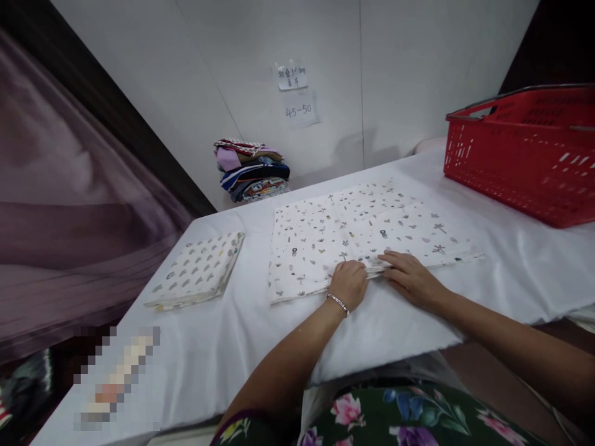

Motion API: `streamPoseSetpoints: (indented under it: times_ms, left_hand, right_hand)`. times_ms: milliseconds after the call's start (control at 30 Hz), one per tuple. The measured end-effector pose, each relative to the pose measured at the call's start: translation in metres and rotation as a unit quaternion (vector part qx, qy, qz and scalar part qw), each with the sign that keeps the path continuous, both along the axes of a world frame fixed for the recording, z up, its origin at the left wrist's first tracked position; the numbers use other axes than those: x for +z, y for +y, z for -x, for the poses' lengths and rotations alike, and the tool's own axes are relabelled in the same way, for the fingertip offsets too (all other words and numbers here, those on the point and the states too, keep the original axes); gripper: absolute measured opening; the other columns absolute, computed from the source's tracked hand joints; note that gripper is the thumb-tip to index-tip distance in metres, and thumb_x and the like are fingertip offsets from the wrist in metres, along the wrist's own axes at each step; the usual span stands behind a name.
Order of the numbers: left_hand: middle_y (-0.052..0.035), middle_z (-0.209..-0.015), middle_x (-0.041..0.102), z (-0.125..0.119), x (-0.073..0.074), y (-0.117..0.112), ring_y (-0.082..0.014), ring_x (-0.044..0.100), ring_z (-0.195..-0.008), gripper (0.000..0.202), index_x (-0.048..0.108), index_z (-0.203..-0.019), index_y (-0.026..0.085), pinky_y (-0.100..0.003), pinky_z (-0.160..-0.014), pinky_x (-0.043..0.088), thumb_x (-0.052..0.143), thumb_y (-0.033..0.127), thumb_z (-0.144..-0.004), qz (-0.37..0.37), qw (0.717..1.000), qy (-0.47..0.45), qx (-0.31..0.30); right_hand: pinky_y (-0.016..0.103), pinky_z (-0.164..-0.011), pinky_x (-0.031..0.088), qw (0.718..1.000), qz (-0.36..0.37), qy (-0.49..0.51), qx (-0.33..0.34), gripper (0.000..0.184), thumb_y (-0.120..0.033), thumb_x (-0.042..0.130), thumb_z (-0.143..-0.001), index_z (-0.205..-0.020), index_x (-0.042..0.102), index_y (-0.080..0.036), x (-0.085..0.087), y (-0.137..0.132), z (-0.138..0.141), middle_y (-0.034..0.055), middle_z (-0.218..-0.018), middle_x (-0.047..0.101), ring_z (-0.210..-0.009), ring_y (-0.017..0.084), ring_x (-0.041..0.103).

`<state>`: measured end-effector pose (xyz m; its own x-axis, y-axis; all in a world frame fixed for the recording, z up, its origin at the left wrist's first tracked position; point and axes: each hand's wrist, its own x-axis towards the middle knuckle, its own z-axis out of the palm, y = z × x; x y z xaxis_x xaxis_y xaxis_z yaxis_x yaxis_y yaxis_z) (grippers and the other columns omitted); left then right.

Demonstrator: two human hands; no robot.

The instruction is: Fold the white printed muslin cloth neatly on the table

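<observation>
A white cloth with small palm and leaf prints (316, 238) lies spread in a folded, layered rectangle in front of me. My left hand (348, 285) is closed over the middle of its near edge, with a silver bracelet on the wrist. Just to the right, my right hand (411, 279) grips the same edge, its fingers pointing left over the cloth. Between the hands the stacked layers of the edge show. The thumbs are mostly hidden. Off to the left lies a smaller folded cloth with grey prints (199, 269), apart from both hands.
A white-covered table (251, 347) carries the cloths. On its right side stands a red plastic basket (515, 161). Behind the table's far edge is a pile of folded fabrics (253, 170) against the wall. A mauve curtain (79, 204) hangs at left. Part of the table at lower left is pixelated.
</observation>
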<state>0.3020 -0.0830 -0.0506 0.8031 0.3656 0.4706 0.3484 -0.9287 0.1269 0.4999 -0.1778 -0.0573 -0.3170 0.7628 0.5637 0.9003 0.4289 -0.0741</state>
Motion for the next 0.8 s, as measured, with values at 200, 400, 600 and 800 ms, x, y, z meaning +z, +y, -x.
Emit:
streamPoseSetpoints:
  times_ms: [200, 400, 600, 800]
  left_hand:
    - [-0.0053, -0.100, 0.061, 0.000, 0.002, -0.002, -0.0178, 0.053, -0.097, 0.008, 0.057, -0.083, 0.019, -0.035, -0.084, 0.040, 0.050, 0.021, -0.084, -0.005, 1.000, 0.016, 0.004]
    - [-0.0058, -0.103, 0.061, 0.002, 0.002, -0.007, -0.0187, 0.052, -0.099, 0.009, 0.059, -0.081, 0.018, -0.036, -0.083, 0.040, 0.050, 0.018, -0.083, -0.043, 0.999, 0.023, -0.005]
    - [-0.0057, -0.106, 0.060, 0.002, -0.002, -0.008, -0.0188, 0.051, -0.098, 0.012, 0.058, -0.077, 0.017, -0.035, -0.082, 0.040, 0.049, 0.016, -0.084, -0.083, 0.996, 0.011, -0.011]
    - [-0.0055, -0.107, 0.059, 0.004, -0.003, -0.008, -0.0183, 0.050, -0.095, 0.016, 0.058, -0.077, 0.018, -0.035, -0.080, 0.038, 0.045, 0.014, -0.086, -0.111, 0.994, 0.015, -0.019]
  right_hand:
    - [0.049, -0.094, 0.038, 0.999, -0.002, -0.036, -0.023, 0.015, -0.016, 0.047, -0.090, -0.084, 0.060, -0.016, 0.003, 0.006, 0.006, 0.0111, -0.131, 0.048, -0.128, 0.028, 0.033]
    - [0.046, -0.091, 0.040, 1.000, -0.016, -0.019, 0.013, 0.018, -0.015, 0.045, -0.090, -0.086, 0.062, -0.018, 0.007, -0.010, 0.000, 0.0084, -0.124, 0.054, -0.125, 0.026, 0.038]
    - [0.043, -0.088, 0.042, 0.999, -0.032, -0.022, -0.007, 0.018, -0.014, 0.047, -0.090, -0.085, 0.064, -0.017, 0.000, -0.013, 0.001, 0.0085, -0.120, 0.056, -0.117, 0.026, 0.044]
    - [0.039, -0.083, 0.044, 0.999, -0.045, -0.019, -0.022, 0.020, -0.014, 0.046, -0.089, -0.083, 0.065, -0.017, 0.005, -0.014, 0.009, 0.0089, -0.103, 0.060, -0.101, 0.023, 0.051]
